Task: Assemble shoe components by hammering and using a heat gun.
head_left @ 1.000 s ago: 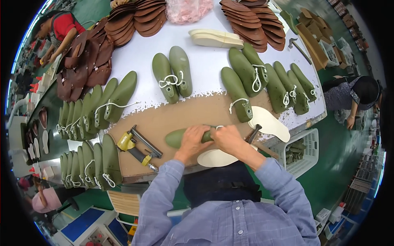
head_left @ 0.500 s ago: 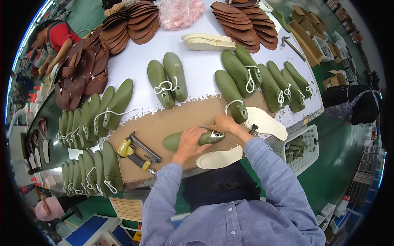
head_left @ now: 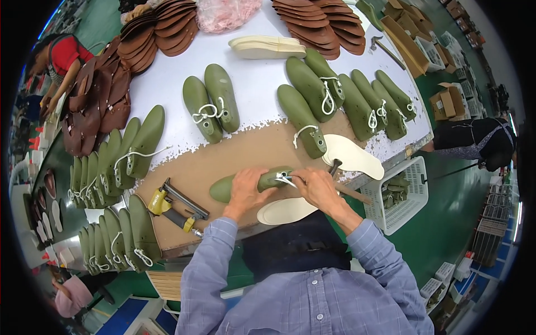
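Note:
A green shoe last (head_left: 222, 188) lies on its side on the brown board. My left hand (head_left: 248, 191) is closed around its middle and presses it down. At the last's heel end, my right hand (head_left: 318, 191) pinches a white cord (head_left: 287, 179) that comes out by the metal-rimmed hole. Beside my right hand lies a hammer (head_left: 353, 194), its head pointing away from me. A cream insole (head_left: 286, 212) sits in front of the last, near the table edge. Another cream insole (head_left: 355, 158) lies farther right.
A yellow and black staple gun (head_left: 176, 207) lies left of my hands. Rows of green lasts (head_left: 139, 223) stand at the left; more lasts (head_left: 301, 114) lie at the right. Brown leather pieces (head_left: 100, 100) and stacked insoles (head_left: 267, 47) are farther back. A white crate (head_left: 410, 198) stands off the right edge.
My right hand has drawn back to the right from the last's heel, with the cord now stretched toward its fingers. My left hand stays on the last. The whole view has shifted slightly.

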{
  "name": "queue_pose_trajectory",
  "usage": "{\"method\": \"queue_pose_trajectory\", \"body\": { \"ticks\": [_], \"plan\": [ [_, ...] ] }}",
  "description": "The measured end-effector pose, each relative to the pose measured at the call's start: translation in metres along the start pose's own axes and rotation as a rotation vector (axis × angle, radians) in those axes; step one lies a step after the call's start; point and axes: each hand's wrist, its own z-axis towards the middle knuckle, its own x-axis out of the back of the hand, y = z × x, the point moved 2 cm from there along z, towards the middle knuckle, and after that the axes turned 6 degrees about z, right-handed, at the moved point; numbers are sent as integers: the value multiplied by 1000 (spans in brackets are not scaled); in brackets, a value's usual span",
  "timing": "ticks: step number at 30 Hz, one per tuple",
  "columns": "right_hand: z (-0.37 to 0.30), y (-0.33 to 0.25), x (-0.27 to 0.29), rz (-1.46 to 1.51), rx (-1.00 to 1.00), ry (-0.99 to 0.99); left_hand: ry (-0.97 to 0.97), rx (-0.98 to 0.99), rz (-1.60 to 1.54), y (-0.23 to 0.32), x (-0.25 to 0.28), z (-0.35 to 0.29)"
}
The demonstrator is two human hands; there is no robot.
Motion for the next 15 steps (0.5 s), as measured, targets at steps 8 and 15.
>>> {"method": "queue_pose_trajectory", "body": {
  "ticks": [8,15],
  "plan": [
    [35,-15,-17,-246,-14,-266,21,-30,-6,1,-4,6],
    [-65,94,15,165,-202,332,59,7,14,-1,-1,-3]
  ]
}}
